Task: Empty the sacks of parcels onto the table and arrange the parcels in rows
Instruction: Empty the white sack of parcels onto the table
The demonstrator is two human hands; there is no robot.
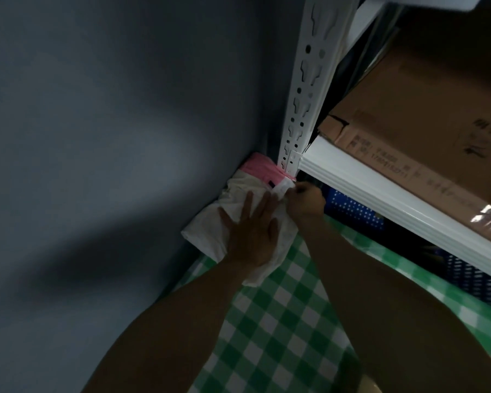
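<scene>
A white soft parcel point(207, 234) lies at the far corner of the table with the green checked cloth point(284, 330), against the grey wall. Behind it sits a pink parcel point(260, 168), touching the shelf post. My left hand point(253, 236) lies flat on the white parcel with its fingers spread. My right hand point(305, 201) is closed, pinching the white parcel's far edge just beside the pink one. No sack is in view.
A white metal shelf post point(304, 89) and a shelf beam point(380, 199) stand right of the parcels. A brown cardboard box point(408, 123) rests on the shelf. Blue perforated crates point(355, 211) sit under the beam. The grey wall point(97, 137) closes the left side.
</scene>
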